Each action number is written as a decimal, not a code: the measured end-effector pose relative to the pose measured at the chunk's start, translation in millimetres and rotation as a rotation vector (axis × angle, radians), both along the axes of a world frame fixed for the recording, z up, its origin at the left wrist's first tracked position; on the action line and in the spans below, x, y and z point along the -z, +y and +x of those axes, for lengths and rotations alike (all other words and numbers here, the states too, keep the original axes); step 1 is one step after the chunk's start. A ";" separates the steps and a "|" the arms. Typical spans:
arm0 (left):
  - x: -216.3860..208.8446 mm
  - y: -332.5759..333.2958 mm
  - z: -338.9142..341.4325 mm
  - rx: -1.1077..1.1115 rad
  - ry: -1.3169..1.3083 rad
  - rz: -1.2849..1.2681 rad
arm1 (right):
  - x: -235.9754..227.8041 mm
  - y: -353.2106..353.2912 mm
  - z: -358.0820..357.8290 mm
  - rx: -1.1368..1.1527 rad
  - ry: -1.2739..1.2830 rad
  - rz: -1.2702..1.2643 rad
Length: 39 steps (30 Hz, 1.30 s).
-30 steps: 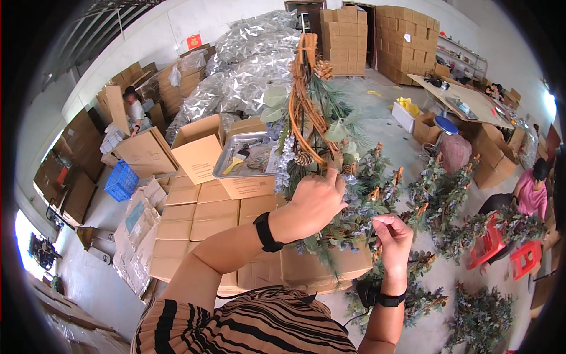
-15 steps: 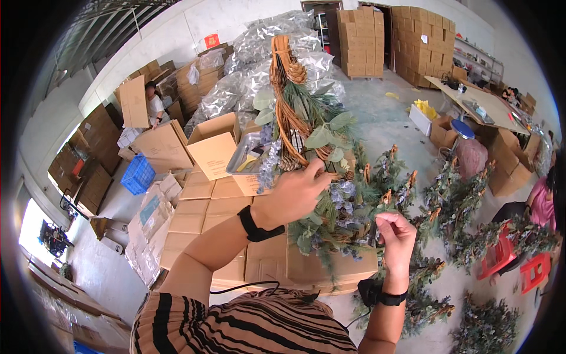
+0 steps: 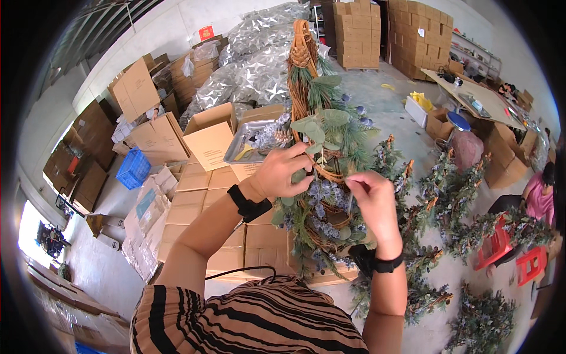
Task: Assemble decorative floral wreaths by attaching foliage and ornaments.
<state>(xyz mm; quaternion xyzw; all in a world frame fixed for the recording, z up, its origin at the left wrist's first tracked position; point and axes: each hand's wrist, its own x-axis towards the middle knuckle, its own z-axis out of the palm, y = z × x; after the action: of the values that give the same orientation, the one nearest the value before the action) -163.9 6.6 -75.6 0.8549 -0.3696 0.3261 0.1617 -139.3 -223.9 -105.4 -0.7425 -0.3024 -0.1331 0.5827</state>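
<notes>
A tall vine wreath [image 3: 298, 97] with green leaves, pine sprigs, blue berries and pale blue flowers stands over the stacked cartons in front of me. A pine cone [image 3: 300, 56] sits near its bound top. My left hand [image 3: 284, 172] is closed at the wreath's left side, its bent fingers on the vine and leaves at mid-height. Across from it, my right hand [image 3: 377, 203] pinches thumb and forefinger together beside the vine loops and blue flowers. Whatever lies between those fingertips is too small to make out. Both wrists wear black bands.
Beneath the wreath are stacked cartons [image 3: 227, 203]. Behind my left hand stand a metal tray [image 3: 244, 140] and an open carton [image 3: 209, 138]. More finished wreaths [image 3: 451, 192] fill the floor at right, near red stools [image 3: 494, 245] and a person in pink [image 3: 539, 200]. A blue crate [image 3: 135, 169] stands left.
The wreath has turned and now stands more upright, further right. My right hand has moved up and left to the vine loops. The person among the far-left cartons has mostly dropped from sight.
</notes>
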 end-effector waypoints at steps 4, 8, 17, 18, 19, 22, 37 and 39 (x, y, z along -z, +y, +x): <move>4.5 -9.6 -12.5 -0.121 -0.065 0.014 | 18.6 19.3 13.6 0.056 -0.094 -0.126; 7.3 -21.2 -21.9 -0.205 -0.270 0.045 | 26.7 30.6 20.6 0.315 -0.267 -0.469; -3.5 -47.5 -21.7 -0.387 -0.343 0.126 | 28.1 43.8 26.6 0.395 -0.382 -0.486; -4.0 -48.0 -22.9 -0.393 -0.343 0.129 | 27.3 42.7 25.8 0.349 -0.338 -0.409; -5.1 -49.9 -24.5 -0.411 -0.327 0.135 | 27.1 42.3 26.0 0.302 -0.293 -0.334; -3.8 -50.2 -24.1 -0.431 -0.299 0.172 | 30.6 38.2 28.9 0.261 -0.342 -0.216; -7.8 -44.0 -13.0 -0.437 -0.304 0.468 | 32.4 49.8 22.9 0.306 -0.246 -0.154; -6.3 -42.3 -12.1 -0.425 -0.302 0.483 | 36.9 47.7 27.2 0.313 -0.301 -0.127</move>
<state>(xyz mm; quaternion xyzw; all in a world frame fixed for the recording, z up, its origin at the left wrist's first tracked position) -176.0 -35.7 -69.3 0.8684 -0.2694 0.3785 -0.1731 -112.0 -176.2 -142.4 -0.7873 -0.2748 -0.3119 0.4553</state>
